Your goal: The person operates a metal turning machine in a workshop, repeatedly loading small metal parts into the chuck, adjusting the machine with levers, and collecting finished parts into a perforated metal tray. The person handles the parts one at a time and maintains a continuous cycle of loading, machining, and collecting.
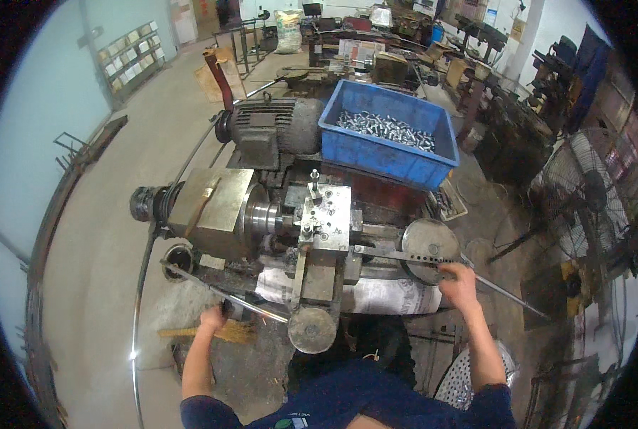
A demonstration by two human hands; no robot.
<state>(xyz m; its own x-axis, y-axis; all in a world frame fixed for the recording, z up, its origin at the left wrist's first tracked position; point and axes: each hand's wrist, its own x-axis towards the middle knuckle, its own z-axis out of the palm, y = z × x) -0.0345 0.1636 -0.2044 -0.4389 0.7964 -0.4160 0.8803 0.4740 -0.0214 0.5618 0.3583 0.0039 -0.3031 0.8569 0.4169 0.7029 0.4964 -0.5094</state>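
Note:
In front of me stands a small lathe-like machine with a metal headstock point(215, 207), a shiny round chuck point(263, 218) and a steel tool block point(326, 218). My left hand point(213, 316) is closed at the lower left, by a dark knob point(227, 308) below a long steel rod lever point(244, 303); what its fingers grip is mostly hidden. My right hand point(460, 287) is curled at the front of a round metal disc point(431, 247), against the end of a flat bar with holes point(397, 254). Its exact grip is hidden. Another round disc point(312, 330) sits close to my body.
A blue crate point(383, 154) of small shiny metal parts stands behind the machine, beside an electric motor point(276, 125). A rod point(508, 295) sticks out at right, near a floor fan point(587, 189). A straw broom point(237, 332) lies below my left hand.

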